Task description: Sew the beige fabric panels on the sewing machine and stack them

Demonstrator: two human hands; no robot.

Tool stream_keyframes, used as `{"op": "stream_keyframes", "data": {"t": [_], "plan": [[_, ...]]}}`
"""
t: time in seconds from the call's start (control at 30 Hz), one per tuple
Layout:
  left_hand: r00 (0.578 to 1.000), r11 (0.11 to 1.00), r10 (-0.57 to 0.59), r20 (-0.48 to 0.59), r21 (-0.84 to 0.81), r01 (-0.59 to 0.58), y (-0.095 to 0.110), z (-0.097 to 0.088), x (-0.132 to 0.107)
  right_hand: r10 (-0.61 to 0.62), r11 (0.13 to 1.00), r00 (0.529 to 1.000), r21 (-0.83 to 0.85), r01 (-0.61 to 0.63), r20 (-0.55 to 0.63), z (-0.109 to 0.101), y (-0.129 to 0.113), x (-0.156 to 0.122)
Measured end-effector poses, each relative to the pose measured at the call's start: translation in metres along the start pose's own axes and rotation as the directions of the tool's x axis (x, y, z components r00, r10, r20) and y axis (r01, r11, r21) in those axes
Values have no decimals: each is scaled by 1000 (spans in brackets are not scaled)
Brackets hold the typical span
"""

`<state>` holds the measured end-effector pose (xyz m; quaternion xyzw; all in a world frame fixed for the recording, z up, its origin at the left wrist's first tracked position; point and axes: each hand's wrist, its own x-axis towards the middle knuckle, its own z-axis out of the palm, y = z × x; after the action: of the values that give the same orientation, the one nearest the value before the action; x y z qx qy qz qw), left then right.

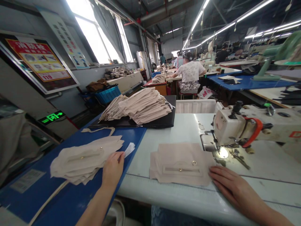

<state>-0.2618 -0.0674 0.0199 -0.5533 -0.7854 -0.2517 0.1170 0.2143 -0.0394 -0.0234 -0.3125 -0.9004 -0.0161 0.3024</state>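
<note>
A beige fabric piece with a zipper (181, 163) lies flat on the pale sewing table (258, 175), just left of the sewing machine's needle. My right hand (229, 183) rests flat at its lower right corner, fingers stretched out. My left hand (113, 168) lies on the right edge of a stack of similar beige zipper pieces (84, 158) on the blue side table (70, 201); its fingers curl over the stack's edge near a small white tag (129, 149). Whether they grip a piece is unclear.
A white sewing machine (249, 127) with a lit needle lamp stands at the right. A tall heap of beige cut pieces (141, 106) sits on black material behind. A white bin (195, 106) stands beyond. A person sits at a far table (190, 73). Signs hang on the left wall.
</note>
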Motion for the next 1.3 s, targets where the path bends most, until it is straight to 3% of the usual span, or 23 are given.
{"op": "stream_keyframes", "data": {"t": [0.1,0.2,0.27,0.37,0.47,0.6,0.7,0.8,0.97,1.23,1.3], "plan": [[998,999,38,-41,-3,-38,2,-4,0,-2,1000,999,22,1,34,1,0,0],[979,985,171,-111,15,-170,6,-10,0,11,999,996,38,-14,92,0,-2,3],[940,955,296,-171,36,-294,13,-12,-1,25,998,992,49,-31,120,-2,-6,7],[837,862,498,-226,24,-506,37,-6,-6,54,994,985,87,-69,162,-5,-10,16],[721,731,653,-233,-56,-680,81,8,-14,99,987,969,103,-124,225,-10,-12,23],[585,569,785,-203,-138,-811,159,33,-27,145,980,944,89,-178,295,-18,-16,24],[513,485,838,-187,-177,-857,209,55,-34,158,977,932,87,-196,326,-22,-21,18],[457,432,884,-99,-206,-878,239,72,-38,182,972,933,85,-218,312,-21,-25,11],[425,435,900,97,-271,-859,252,80,-40,208,966,931,86,-244,301,-18,-26,7],[327,378,924,197,-365,-851,264,78,-36,203,965,934,102,-242,294,-18,-26,6],[324,379,924,202,-371,-848,267,80,-37,202,965,934,105,-241,293,-19,-26,7]]}}
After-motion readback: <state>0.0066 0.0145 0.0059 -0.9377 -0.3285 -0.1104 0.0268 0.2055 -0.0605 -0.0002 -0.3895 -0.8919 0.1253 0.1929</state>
